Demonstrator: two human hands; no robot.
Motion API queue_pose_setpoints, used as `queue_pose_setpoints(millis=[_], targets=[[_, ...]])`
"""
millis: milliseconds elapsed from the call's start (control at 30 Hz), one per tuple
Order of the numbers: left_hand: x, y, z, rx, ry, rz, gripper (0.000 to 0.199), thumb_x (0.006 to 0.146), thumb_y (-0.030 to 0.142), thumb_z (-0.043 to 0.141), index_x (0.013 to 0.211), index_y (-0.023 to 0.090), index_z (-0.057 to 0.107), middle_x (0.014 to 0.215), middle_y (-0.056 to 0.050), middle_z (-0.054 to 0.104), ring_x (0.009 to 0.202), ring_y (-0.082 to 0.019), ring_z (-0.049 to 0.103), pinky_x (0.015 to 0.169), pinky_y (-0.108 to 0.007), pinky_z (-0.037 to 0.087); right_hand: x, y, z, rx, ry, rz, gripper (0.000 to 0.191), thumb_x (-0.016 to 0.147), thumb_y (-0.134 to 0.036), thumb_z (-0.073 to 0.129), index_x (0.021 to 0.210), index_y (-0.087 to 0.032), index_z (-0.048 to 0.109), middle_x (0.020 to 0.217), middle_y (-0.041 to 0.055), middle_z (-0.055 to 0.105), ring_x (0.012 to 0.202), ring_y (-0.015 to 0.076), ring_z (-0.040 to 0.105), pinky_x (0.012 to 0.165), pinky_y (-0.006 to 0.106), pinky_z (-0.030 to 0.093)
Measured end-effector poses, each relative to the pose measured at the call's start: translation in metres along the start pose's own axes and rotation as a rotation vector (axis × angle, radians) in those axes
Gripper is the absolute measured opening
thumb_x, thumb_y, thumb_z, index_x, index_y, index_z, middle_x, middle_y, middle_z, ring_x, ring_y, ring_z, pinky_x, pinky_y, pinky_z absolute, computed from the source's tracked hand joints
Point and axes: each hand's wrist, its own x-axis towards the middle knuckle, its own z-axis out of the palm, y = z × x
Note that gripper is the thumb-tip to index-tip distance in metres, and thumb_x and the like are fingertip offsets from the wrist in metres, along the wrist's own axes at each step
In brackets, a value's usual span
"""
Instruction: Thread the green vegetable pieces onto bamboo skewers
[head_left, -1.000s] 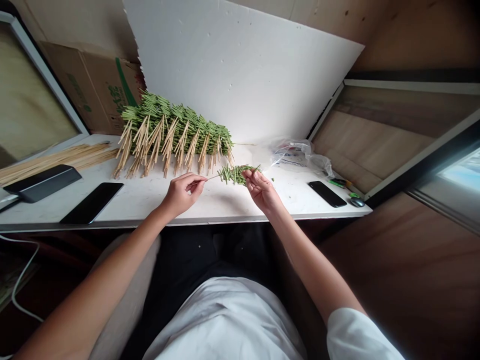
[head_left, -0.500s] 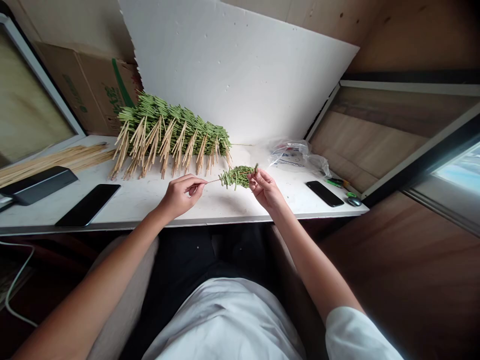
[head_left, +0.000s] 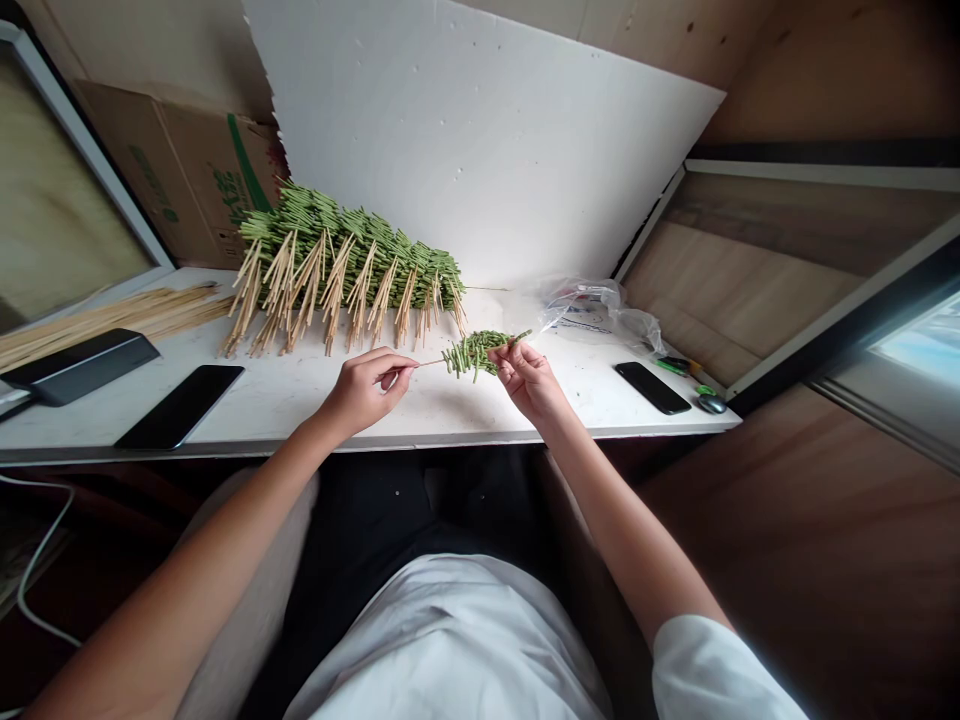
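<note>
My left hand (head_left: 369,388) is closed, pinching the end of a thin wooden skewer (head_left: 430,363) that points right. Short cut green stems (head_left: 471,354), like green beans or garlic scapes, cluster at the skewer's far end; I cannot tell which are threaded and which lie on the table. My right hand (head_left: 529,378) pinches a short green stem piece (head_left: 523,336) that sticks out above its fingertips, beside the cluster. Behind my hands lies a large stack of skewered green stems (head_left: 360,240), its bare stick ends pointing toward me in bunches.
Loose skewers (head_left: 150,312) lie at the left of the white table (head_left: 300,400), near a black stand-like device (head_left: 86,365) and a dark phone (head_left: 184,405). To the right are a clear plastic bag (head_left: 600,308), another phone (head_left: 651,387) and a small dark rounded object (head_left: 711,402). A white board (head_left: 480,140) rises behind.
The green stem piece in my right hand has tipped from nearly upright to leaning right, as the fingers shifted slightly. My left hand keeps its pinch on the skewer.
</note>
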Motion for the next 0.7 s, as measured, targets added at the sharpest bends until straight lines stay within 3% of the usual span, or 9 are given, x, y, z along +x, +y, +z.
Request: queue_pose_setpoints(millis=[300,700], targets=[[0.000,-0.002,0.000,0.008,-0.003,0.019,0.016,0.100,0.016,0.064,0.106,0.017,0.078,0.077,0.000,0.062,0.063,-0.012,0.053,0.067,-0.027,0.047,0.000,-0.004,0.002,-0.048,-0.037,-0.067,0.042,0.069,-0.059,0.098,0.089,-0.025,0.081,0.107,0.0061,0.083,0.106,0.0259,0.080,0.069,0.028,0.060],[0.000,-0.003,-0.002,0.035,-0.010,0.046,0.018,0.101,0.015,0.062,0.108,0.016,0.078,0.075,0.000,0.060,0.062,-0.012,0.052,0.067,-0.026,0.048,-0.003,-0.013,0.007,-0.079,-0.024,-0.104,0.037,0.070,-0.054,0.099,0.088,-0.025,0.085,0.097,0.0045,0.085,0.102,0.0268,0.082,0.076,0.030,0.062]])
